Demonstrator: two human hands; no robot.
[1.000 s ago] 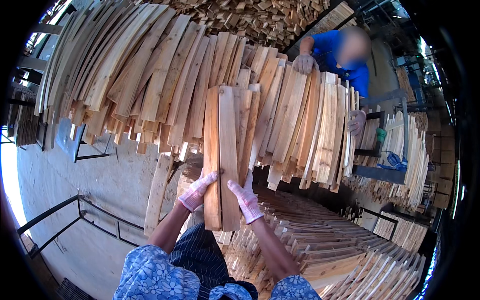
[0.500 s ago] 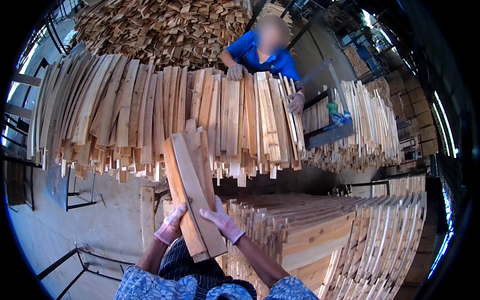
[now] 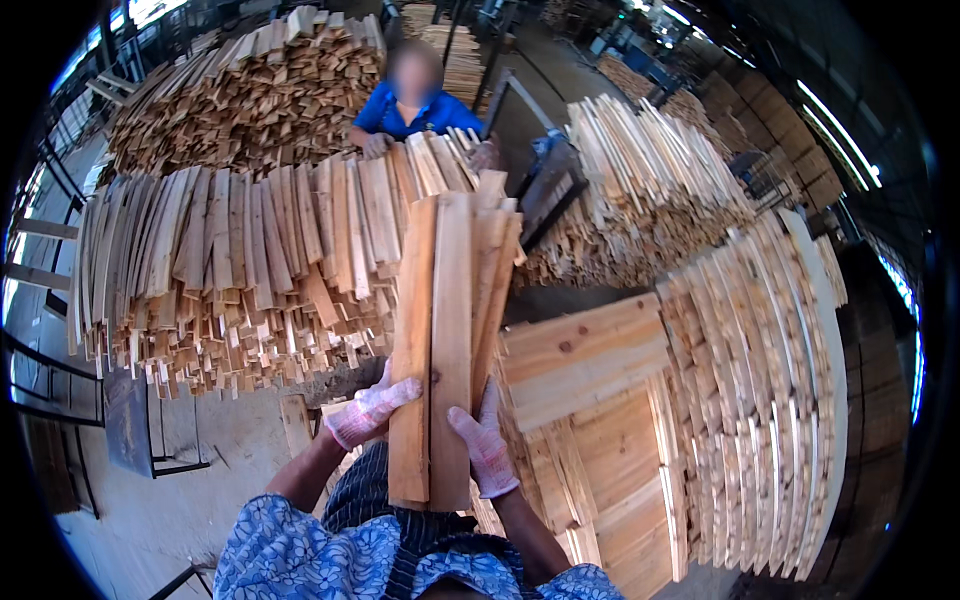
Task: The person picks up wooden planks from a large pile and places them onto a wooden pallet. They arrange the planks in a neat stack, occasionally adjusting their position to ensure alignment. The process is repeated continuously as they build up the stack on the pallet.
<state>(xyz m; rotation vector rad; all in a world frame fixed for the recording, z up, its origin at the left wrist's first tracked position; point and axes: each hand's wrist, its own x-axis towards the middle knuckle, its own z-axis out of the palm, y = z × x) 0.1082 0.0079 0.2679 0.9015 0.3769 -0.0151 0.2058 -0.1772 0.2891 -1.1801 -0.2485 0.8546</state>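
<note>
A bundle of several wooden boards (image 3: pixel 452 350) stands out in front of me, long sides pointing away. My left hand (image 3: pixel 374 406), in a pale knit work glove, grips the bundle's left edge with the thumb on top. Gloved alike, my right hand (image 3: pixel 484 446) clasps the right edge, its thumb on the face of a board. Both hands are closed on the boards, and the fingers underneath are partly hidden. The far ends of the bundle fan out a little and overlap the long row of stacked boards (image 3: pixel 230 230) behind.
A person in blue (image 3: pixel 415 110) stands behind the row, hands at its boards. To my right rises a tall pile of layered boards (image 3: pixel 755 400) beside flat wide boards (image 3: pixel 585 350). A dark metal frame (image 3: pixel 550 195) splits the row from another stack (image 3: pixel 650 180). Metal stands (image 3: pixel 150 440) sit at left.
The held boards have swung from a leftward slant to nearly straight ahead, and both hands moved right with them. My view has turned right, bringing more of the right-hand pile into sight.
</note>
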